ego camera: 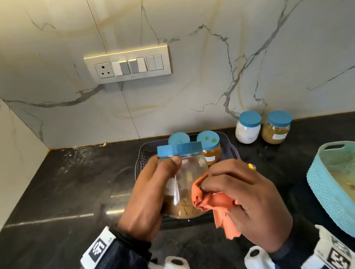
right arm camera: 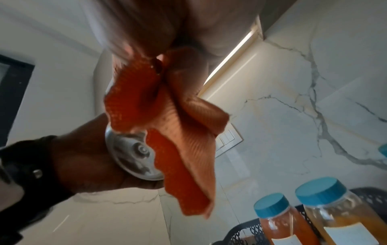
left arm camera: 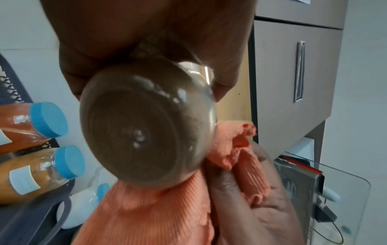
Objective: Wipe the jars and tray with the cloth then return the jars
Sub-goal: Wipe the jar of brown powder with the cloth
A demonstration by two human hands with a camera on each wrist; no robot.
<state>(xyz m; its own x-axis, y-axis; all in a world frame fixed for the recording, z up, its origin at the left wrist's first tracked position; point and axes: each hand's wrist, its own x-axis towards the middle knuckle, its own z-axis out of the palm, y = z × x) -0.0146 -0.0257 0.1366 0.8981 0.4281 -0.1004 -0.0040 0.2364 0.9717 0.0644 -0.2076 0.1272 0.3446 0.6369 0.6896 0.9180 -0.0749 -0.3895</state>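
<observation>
Mid-wipe above the black countertop (ego camera: 45,209): left hand (ego camera: 144,198) wrapped round a clear blue-lidded jar (ego camera: 185,179) of brown powder, held over the dark tray (ego camera: 233,149); right hand (ego camera: 244,195) bunched on the orange cloth (ego camera: 213,202), pressed to the jar's side. Likely next: turning the jar to bring unwiped glass under the cloth, grip kept firm on smooth walls. Counted, largest first: one countertop; one teal basket (ego camera: 321,191) at right; one tray; five jars — one in hand, two standing in the tray (ego camera: 210,145), two beside the wall (ego camera: 248,127); one cloth.
</observation>
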